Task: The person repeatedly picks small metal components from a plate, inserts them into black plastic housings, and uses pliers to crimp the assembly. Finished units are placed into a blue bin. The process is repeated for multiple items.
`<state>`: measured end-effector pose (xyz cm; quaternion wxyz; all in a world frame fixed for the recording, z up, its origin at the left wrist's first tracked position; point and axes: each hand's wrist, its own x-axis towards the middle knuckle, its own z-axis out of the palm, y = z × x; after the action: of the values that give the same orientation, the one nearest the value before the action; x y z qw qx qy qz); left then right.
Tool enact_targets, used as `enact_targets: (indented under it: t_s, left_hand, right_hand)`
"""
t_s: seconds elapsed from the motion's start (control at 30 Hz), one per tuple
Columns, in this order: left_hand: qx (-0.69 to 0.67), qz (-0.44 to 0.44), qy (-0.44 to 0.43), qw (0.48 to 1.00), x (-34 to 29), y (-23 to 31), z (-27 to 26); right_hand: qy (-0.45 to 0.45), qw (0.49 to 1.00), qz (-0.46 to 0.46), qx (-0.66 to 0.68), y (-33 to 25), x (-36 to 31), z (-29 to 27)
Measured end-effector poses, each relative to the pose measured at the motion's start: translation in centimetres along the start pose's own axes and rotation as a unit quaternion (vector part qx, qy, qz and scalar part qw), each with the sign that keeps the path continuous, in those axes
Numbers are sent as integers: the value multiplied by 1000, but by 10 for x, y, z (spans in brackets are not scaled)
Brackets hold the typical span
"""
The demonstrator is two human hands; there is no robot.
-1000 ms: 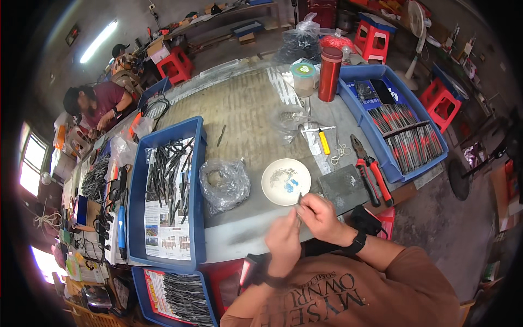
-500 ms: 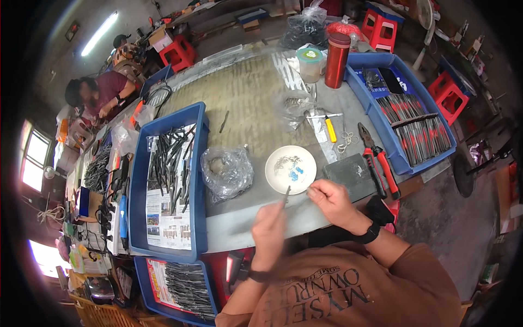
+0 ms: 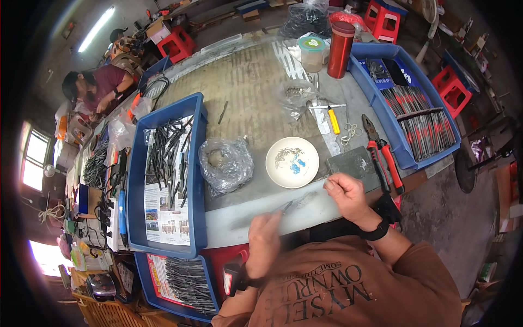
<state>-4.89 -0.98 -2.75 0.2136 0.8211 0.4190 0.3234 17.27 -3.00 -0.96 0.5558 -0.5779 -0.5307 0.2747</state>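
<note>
My left hand (image 3: 265, 235) is closed around a thin dark rod (image 3: 287, 206), whose tip points up and right over the pale front strip of the table. Slightly blurred, it hovers near the table's edge. My right hand (image 3: 351, 199) has thumb and forefinger pinched together, right of and below a round white dish (image 3: 277, 173). Whatever the pinch holds is too small to make out. Small thin metal pieces (image 3: 287, 156) and blue bits (image 3: 297, 165) lie in the dish. To its left is a crumpled clear plastic bag (image 3: 224, 167).
A blue tray (image 3: 198, 218) of dark rods stands left; another blue tray (image 3: 376, 117) holds rows of dark and red pieces at right. Red-handled pliers (image 3: 392, 166), a dark slab (image 3: 348, 162) and a yellow-handled tool (image 3: 333, 121) lie between. A red flask (image 3: 340, 50) stands farther back.
My left hand has drawn down from the dish with the rod, which now tilts more to the right. My right hand has shifted slightly right, away from the dish's rim.
</note>
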Motion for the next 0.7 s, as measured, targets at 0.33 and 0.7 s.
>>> enact_targets:
  t_s: [0.33,0.7]
  left_hand:
    - [-46,3,-4,999,10,14,1]
    - [-113,14,-12,993,28,29,19]
  right_hand:
    - [103,989,-28,-106,-1,-4,-71]
    - [46,894,-1,-445,18,-11,-126]
